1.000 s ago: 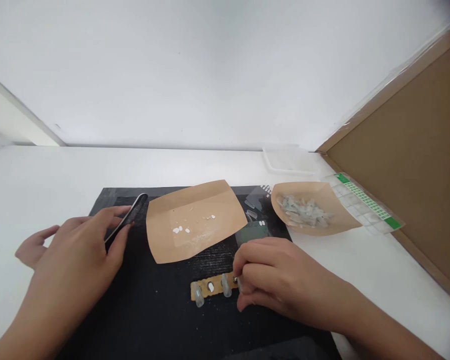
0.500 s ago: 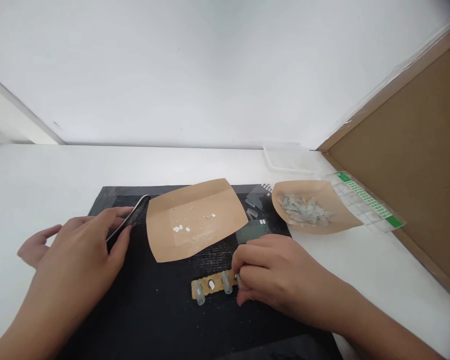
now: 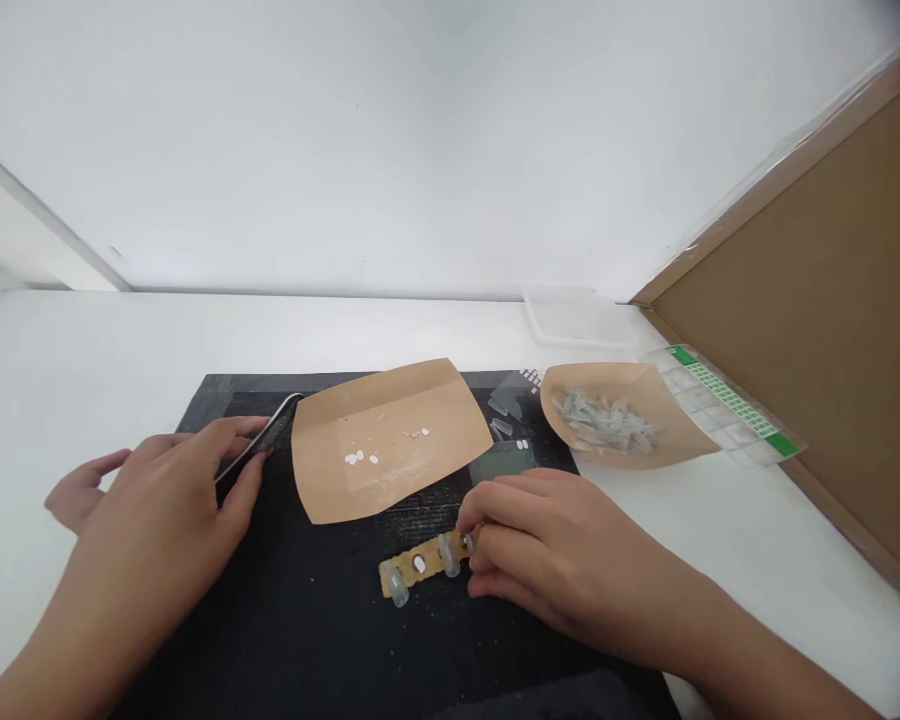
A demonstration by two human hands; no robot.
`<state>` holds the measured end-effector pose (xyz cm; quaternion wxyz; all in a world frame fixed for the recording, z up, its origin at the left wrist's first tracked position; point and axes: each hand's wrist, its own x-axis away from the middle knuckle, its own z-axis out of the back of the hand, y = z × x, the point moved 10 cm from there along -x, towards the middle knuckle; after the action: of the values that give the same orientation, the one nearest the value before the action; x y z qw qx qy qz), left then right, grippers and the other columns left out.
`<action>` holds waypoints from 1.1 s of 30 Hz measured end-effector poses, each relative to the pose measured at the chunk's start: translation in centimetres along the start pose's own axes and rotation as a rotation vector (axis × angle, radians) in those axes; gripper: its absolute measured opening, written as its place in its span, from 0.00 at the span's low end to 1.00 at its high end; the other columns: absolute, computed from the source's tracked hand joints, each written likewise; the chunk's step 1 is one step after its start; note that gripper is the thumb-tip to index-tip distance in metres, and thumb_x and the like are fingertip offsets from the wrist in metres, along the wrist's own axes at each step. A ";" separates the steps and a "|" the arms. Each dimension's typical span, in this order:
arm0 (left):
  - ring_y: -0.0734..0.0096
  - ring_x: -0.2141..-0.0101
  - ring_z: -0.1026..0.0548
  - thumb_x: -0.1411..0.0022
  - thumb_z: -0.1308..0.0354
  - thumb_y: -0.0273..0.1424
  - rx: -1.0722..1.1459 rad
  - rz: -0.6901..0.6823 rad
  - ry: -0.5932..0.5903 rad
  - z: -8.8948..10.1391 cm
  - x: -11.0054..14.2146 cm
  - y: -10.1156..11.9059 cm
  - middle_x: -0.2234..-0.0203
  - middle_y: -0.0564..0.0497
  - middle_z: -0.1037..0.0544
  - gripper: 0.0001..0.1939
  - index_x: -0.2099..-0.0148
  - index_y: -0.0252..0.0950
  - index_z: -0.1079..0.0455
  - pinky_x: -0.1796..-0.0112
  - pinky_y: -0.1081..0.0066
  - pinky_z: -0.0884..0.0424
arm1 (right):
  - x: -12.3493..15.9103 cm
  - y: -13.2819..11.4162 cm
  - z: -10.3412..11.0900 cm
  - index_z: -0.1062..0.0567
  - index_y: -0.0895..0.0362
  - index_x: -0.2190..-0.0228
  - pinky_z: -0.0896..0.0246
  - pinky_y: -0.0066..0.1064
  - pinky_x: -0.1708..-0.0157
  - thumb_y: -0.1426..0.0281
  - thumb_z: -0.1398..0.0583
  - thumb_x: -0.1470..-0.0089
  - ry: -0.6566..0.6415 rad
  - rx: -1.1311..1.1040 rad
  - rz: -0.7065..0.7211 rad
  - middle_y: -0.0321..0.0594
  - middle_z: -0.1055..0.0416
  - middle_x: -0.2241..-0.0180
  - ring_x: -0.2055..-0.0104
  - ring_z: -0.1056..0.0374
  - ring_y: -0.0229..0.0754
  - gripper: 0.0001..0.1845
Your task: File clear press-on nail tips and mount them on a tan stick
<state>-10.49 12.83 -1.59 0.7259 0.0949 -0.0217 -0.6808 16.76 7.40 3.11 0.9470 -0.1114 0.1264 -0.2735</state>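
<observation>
My left hand [image 3: 161, 500] is closed round a nail file [image 3: 259, 440], dark on its face with a pale edge, at the left of the black mat. Low in the middle lies a tan strip [image 3: 431, 563] with round spots along it. Clear false nails [image 3: 448, 555] stick out from the strip, one at its left end and one near its middle, with a white spot [image 3: 419, 564] between them. Over the strip's right end, my right hand [image 3: 551, 550] pinches with its fingertips at a clear false nail, mostly hidden by the fingers.
A brown paper sheet [image 3: 390, 400] with white bits and dust lies behind the strip. To the right, a brown paper tray [image 3: 675, 430] holds many clear false nails. A clear case with a green label [image 3: 727, 395] lies beside it. A cardboard wall [image 3: 817, 300] bounds the right.
My right fingertips have shifted slightly at the strip's right end, and more of a spot there shows. The file in my left hand has tilted a little, showing less of its face.
</observation>
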 end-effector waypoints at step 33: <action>0.44 0.52 0.20 0.31 0.54 0.45 0.032 -0.003 -0.007 0.1 0.1 0.2 0.59 0.44 0.14 0.24 0.42 0.43 0.27 0.46 0.48 0.33 | 0.0 2.2 0.1 0.22 0.56 0.59 0.30 0.36 0.54 0.66 0.35 0.32 0.132 -0.173 0.070 0.40 0.19 0.59 0.57 0.24 0.40 0.06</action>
<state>-10.30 12.72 -1.48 0.7232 0.1044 -0.0348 -0.6818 17.88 9.26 2.59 0.9323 -0.1701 0.2157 -0.2352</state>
